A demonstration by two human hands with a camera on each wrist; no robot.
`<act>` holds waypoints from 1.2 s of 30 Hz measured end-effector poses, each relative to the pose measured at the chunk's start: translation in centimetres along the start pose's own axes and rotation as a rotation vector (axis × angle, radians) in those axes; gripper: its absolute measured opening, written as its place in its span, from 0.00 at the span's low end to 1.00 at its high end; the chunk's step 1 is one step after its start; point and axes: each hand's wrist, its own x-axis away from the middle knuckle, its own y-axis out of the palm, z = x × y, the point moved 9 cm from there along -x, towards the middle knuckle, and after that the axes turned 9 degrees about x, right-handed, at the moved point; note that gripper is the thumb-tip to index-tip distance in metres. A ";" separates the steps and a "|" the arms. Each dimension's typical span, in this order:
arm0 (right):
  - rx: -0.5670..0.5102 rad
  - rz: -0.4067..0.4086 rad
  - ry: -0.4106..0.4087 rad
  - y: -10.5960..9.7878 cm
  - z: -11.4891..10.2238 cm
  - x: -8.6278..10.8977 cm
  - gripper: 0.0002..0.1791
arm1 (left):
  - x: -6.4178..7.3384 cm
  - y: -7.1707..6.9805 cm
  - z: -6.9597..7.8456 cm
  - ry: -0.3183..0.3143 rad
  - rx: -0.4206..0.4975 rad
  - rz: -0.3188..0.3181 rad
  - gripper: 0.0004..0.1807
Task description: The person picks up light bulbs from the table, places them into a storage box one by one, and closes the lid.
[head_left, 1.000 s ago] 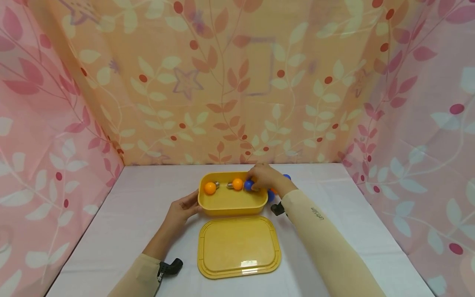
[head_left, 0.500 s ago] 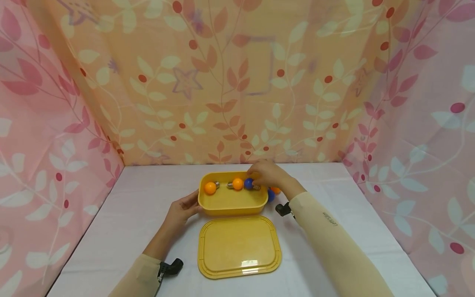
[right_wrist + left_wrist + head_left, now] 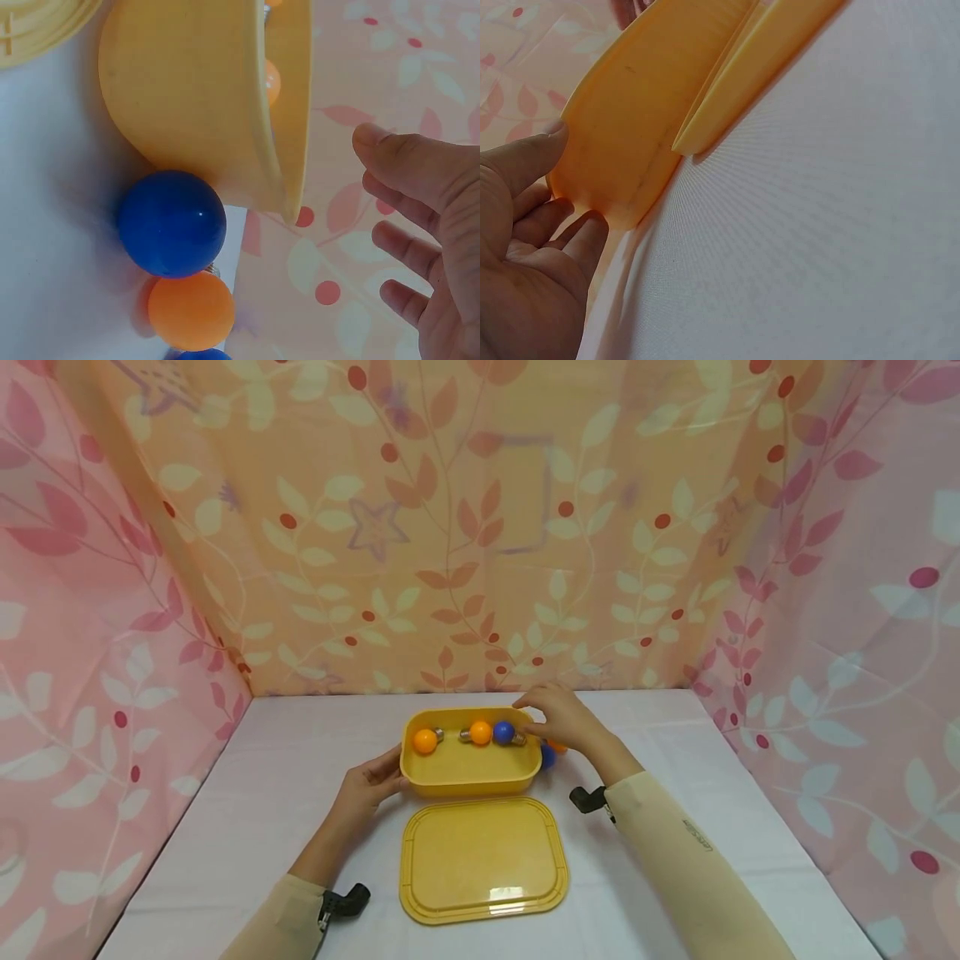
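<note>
A spread right hand, holding nothing, hovers by the yellow box's right end.
Inside the box, a blue bulb lies right of two orange bulbs; the left hand, loosely spread, touches its left end. More bulbs rest beyond its right, a yellow lid just before it.

In the head view we get soft, fairly even light, with a white patch of glare near the front edge of the yellow lid and faint shadows on the white tabletop. Toward the frame's edges, we see the patterned cloth stretched. Both wrist views look dimmer and greyer to us; in the right one, shadow gathers beside the yellow box and a pinpoint highlight dots the blue ball.
</note>
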 end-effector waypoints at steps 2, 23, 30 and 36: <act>-0.022 0.024 0.019 -0.1 0.2 0.4 0.24 | 0.0 0.0 0.0 0.004 -0.005 0.001 0.38; -0.183 0.252 0.146 -0.7 1.6 6.2 0.21 | -0.1 -0.3 -0.5 -0.005 0.020 0.003 0.39; -0.235 0.262 0.188 0.2 2.6 7.6 0.22 | -0.2 -0.3 -0.4 -0.013 0.015 0.009 0.39; -0.271 0.243 0.224 1.6 3.3 8.4 0.23 | -0.1 -0.3 -0.6 -0.020 -0.001 0.016 0.39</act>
